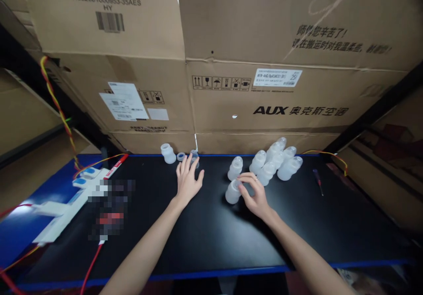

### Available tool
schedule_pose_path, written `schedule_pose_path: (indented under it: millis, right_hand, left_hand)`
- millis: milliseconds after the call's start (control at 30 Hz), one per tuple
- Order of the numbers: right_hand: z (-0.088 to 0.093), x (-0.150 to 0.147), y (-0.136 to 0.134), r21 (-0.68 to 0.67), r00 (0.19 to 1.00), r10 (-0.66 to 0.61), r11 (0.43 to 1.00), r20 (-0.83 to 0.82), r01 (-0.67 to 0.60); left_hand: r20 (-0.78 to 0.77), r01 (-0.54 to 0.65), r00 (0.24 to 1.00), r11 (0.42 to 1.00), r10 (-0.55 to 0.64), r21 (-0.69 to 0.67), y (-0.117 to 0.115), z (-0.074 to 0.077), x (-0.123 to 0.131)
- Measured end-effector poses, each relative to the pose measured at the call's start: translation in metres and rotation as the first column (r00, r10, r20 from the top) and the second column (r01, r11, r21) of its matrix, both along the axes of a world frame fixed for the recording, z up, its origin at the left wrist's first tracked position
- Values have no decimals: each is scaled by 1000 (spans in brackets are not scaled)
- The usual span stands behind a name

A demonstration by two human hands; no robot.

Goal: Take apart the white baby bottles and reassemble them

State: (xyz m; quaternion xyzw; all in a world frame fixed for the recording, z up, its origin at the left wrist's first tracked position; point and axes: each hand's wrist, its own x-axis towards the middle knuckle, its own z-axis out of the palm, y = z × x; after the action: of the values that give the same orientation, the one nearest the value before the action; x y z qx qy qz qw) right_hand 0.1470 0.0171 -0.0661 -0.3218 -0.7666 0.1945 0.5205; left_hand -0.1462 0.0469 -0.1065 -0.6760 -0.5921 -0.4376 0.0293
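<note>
My left hand [188, 179] reaches to the back of the black table, palm down with its fingers apart. Its fingertips are over small clear plastic caps [194, 155], partly hidden by them; whether they touch is unclear. Just left of the fingers lies a translucent ring [181, 156], and beyond it stands an uncapped milky plastic bottle [168, 154]. My right hand [254, 193] has thumb and fingers closed at the upper right side of another bottle [232, 193], upright on the table. Behind it is a bottle with a clear top [235, 168].
Several topped bottles [276, 160] cluster at the back right, close to my right hand. A screwdriver [317, 182] lies farther right. Cardboard [221, 123] walls the back edge. On the left are a power strip [72, 202], wires and a blurred-out object [112, 207].
</note>
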Motion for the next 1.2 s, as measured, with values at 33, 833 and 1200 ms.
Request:
schedule_pose_path:
  millis: [33, 833, 1200]
  right_hand:
    - [-1, -1, 0, -6, 1000, -2, 1000, -11, 2]
    - [-38, -8, 0, -254, 958, 130, 965, 257, -63]
    - [-46, -9, -4, -334, 981, 164, 935, 104, -121]
  left_hand:
    - [-1, -23, 1000, 999, 22, -25, 3, -2, -3]
    - [810, 724, 449, 684, -378, -83, -33, 12, 22]
    - [828, 732, 450, 670, -335, -127, -38, 4, 28]
